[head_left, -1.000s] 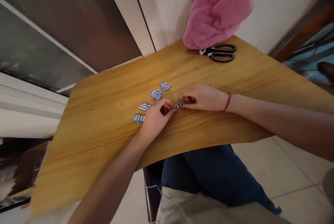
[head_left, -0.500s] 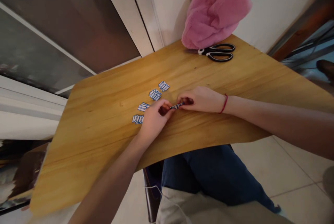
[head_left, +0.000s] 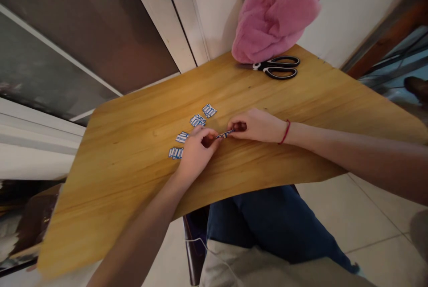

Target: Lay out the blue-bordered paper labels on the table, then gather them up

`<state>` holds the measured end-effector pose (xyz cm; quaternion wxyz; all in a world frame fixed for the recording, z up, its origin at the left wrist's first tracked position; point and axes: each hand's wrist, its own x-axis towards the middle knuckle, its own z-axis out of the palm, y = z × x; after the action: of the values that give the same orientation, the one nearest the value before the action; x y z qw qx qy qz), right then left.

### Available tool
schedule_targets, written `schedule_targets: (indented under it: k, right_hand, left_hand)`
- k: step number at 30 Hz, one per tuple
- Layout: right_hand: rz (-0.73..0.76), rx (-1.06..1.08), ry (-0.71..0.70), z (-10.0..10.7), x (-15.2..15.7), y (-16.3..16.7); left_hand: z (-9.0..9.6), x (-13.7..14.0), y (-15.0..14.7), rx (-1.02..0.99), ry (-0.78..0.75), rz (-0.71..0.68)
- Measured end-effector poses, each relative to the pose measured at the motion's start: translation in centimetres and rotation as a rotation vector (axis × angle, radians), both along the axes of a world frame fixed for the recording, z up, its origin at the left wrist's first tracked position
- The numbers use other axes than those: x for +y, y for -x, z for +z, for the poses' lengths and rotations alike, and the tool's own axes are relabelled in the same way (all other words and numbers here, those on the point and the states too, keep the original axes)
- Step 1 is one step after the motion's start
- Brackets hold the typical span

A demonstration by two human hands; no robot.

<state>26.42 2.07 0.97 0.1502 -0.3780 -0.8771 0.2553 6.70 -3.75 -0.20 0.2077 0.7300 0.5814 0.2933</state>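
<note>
Between my two hands is a small blue-and-white piece [head_left: 224, 135], thin and seen nearly edge-on. My left hand [head_left: 197, 146] pinches its left end between thumb and fingers. The fingertips of my right hand [head_left: 252, 125], below a red wrist cord, pinch the other end. Just beyond my left hand lie several similar flat blue-and-white striped pieces in a slanting row: one [head_left: 209, 110] at the far end, another [head_left: 197, 120] below it, a third [head_left: 182, 137] partly covered by my left hand, and the nearest [head_left: 175, 153], also partly hidden.
Black-handled scissors [head_left: 277, 67] lie at the back of the wooden table [head_left: 133, 180], their blade tips against a pink plush cloth [head_left: 274, 15] by the wall. A glass-panelled door [head_left: 110, 24] stands behind the left side. My legs [head_left: 274, 220] are below the front edge.
The held piece has tilted slightly, its right end higher now. Both hands stay pinched on it, and the pieces on the table keep their places.
</note>
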Motion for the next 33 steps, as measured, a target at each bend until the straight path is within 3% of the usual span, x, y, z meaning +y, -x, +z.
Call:
schedule_targets:
  k: [5, 14, 19, 28, 33]
  right_hand:
    - [0.064, 0.009, 0.078, 0.47, 0.24, -0.25]
    - [0.032, 0.123, 0.288, 0.00, 0.17, 0.26]
    - [-0.024, 0.102, 0.199, -0.02, -0.23, 0.54]
    - [-0.012, 0.038, 0.187, 0.39, -0.59, 0.53]
    - [-0.017, 0.007, 0.184, 0.49, -0.61, 0.51]
  left_hand:
    - [0.39, -0.45, -0.32, -0.038, 0.043, -0.081]
    - [0.32, -0.55, -0.80, -0.075, 0.152, -0.032]
    - [0.76, -0.42, -0.86, 0.021, 0.122, -0.098]
    - [0.49, -0.63, -0.90, 0.147, 0.095, -0.129]
    - [0.44, -0.89, -0.33, 0.298, -0.017, -0.142]
